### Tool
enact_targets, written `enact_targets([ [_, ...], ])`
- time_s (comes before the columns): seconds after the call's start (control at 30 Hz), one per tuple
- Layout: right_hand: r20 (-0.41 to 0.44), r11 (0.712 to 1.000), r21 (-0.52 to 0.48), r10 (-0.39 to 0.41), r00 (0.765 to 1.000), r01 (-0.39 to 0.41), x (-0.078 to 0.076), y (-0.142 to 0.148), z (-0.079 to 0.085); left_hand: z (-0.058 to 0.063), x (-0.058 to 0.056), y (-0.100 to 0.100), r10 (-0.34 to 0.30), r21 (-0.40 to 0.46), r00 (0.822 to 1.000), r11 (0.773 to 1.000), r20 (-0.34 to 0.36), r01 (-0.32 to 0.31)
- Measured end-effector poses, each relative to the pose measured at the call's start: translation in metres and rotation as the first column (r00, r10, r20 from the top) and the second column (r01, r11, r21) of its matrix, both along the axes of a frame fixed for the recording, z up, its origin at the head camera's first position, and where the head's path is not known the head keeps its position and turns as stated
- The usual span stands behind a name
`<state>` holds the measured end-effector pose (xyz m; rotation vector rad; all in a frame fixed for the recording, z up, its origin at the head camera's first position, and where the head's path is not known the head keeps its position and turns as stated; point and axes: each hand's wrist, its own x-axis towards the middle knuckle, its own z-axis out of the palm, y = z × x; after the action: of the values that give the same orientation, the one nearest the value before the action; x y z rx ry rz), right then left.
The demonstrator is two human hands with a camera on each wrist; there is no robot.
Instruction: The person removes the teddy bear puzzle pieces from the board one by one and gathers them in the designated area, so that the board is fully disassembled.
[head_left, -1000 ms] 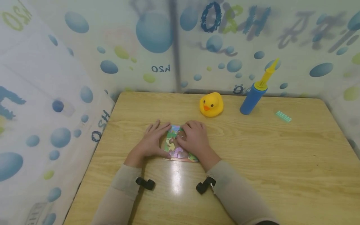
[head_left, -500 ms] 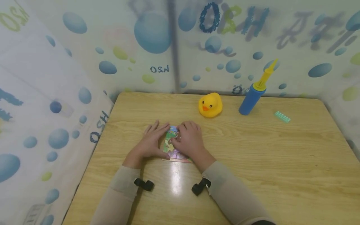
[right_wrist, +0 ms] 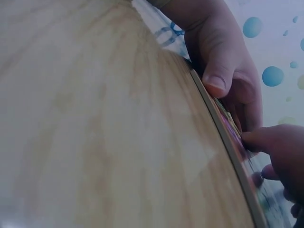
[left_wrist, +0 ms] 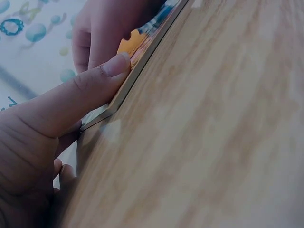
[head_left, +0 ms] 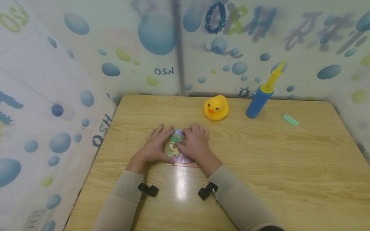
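Observation:
A small picture jigsaw puzzle (head_left: 180,158) in a flat board lies on the table, partly hidden under both hands. My left hand (head_left: 154,146) rests along its left side, fingers stretched toward the far corner. In the left wrist view, the left thumb (left_wrist: 102,76) lies on the board's near edge by the corner. My right hand (head_left: 196,142) reaches over the right half, thumb and fingers bent together on a brown puzzle piece that they mostly cover. The right wrist view has the right thumb (right_wrist: 259,139) low against the puzzle's face.
Behind the puzzle, a yellow rubber duck (head_left: 216,108) sits on the wooden table (head_left: 260,173). To its right stands a blue and yellow balloon pump (head_left: 258,99), then a mint-green toy brick (head_left: 290,119). A bubble-patterned wall (head_left: 124,38) encloses the back and left.
Over the last second my right hand has shifted slightly left across the puzzle, its thumb and fingers around the brown part. The left hand has stayed put on the board.

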<state>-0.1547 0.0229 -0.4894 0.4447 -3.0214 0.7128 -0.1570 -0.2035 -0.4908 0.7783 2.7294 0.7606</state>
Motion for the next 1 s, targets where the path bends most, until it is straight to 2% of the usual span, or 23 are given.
enact_targets([
  [0.23, 0.147, 0.999, -0.034, -0.016, 0.989, 0.021, -0.007, -0.002, 0.009, 0.002, 0.002, 0.000, -0.007, 0.011, 1.000, 1.000, -0.012, 0.007],
  [0.4, 0.213, 0.997, -0.049, -0.053, 0.976, 0.065, -0.010, -0.003, 0.011, 0.003, 0.002, 0.001, -0.007, 0.009, 1.000, 1.000, -0.007, 0.007],
  [0.6, 0.213, 0.992, -0.074, -0.083, 0.974, 0.100, -0.012, -0.004, 0.013, -0.001, 0.000, 0.001, 0.005, 0.008, 1.000, 1.000, -0.003, -0.005],
  [1.0, 0.166, 0.986, -0.138, -0.065, 0.984, 0.088, -0.011, -0.004, 0.008, 0.000, -0.001, 0.001, 0.011, 0.013, 1.000, 1.000, 0.017, -0.011],
])
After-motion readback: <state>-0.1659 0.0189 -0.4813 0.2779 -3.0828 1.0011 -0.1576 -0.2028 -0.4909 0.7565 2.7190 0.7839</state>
